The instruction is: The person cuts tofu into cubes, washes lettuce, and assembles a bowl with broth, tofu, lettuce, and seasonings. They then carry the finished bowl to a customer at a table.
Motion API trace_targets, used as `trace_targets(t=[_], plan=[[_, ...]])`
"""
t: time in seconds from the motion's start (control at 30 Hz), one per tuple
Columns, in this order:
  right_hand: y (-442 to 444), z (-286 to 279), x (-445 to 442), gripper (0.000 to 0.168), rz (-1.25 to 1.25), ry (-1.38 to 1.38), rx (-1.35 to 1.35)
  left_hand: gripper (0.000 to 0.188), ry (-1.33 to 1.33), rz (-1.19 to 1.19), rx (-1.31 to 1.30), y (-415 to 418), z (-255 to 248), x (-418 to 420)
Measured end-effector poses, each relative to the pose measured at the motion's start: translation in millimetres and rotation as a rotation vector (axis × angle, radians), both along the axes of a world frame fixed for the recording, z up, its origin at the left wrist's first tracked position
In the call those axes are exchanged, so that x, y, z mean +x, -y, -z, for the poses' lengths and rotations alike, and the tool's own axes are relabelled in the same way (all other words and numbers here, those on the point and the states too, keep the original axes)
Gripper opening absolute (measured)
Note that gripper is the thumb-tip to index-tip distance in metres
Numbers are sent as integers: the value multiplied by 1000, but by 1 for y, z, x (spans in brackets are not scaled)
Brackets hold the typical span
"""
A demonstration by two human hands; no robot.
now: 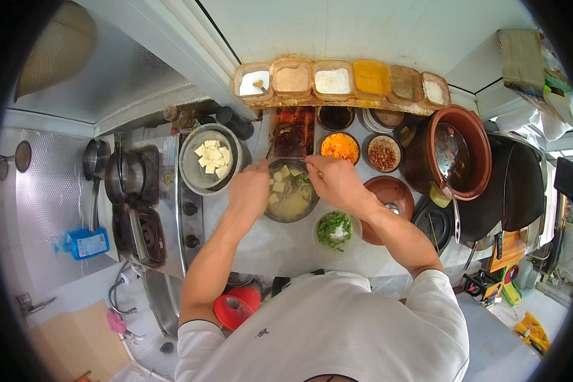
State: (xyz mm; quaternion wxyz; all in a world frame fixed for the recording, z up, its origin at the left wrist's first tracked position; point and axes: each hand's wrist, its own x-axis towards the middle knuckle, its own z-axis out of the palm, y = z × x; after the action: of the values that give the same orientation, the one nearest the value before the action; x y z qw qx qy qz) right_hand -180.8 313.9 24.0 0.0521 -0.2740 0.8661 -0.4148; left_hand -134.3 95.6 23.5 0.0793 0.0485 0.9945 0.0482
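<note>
A dark round bowl (293, 212) of broth with pale cubes and greens stands between my hands. My left hand (249, 190), fingers curled, is at its upper left rim, close to a utensil handle in the tray of dark red sauce (293, 131). At the upper right rim is my right hand (334, 179), its fingertips drawn together near the tray's corner; whether either hand grips anything is unclear. A steel bowl (189, 168) of pale cubes sits to the left. Below my right hand stands a clear bowl of chopped greens (334, 231) with white powder.
Beyond my hands are an orange sauce bowl (340, 148), a bowl of peanuts (384, 153) and a ledge of seasoning containers (292, 79). A brown lid (372, 186) lies under my right forearm, with a large clay pot (482, 157) farther right. Pans (124, 179) rest on the stove at left.
</note>
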Motion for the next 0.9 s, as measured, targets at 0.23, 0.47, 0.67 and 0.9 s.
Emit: trace_targets(t=[0.23, 0.47, 0.67, 0.9], plan=[[-16, 41, -6, 27, -15, -54, -111, 38, -134, 26, 38, -2, -4, -1], [-22, 42, -10, 25, -48, 3, -178, 38, -95, 30, 8, -4, -1, -7], [-27, 29, -6, 24, -32, -81, -143, 45, 67, 38, -44, -8, -23, -15], [-22, 17, 5, 16, 4, -158, 25, 29, 338, 86, -54, -12, -69, -54]])
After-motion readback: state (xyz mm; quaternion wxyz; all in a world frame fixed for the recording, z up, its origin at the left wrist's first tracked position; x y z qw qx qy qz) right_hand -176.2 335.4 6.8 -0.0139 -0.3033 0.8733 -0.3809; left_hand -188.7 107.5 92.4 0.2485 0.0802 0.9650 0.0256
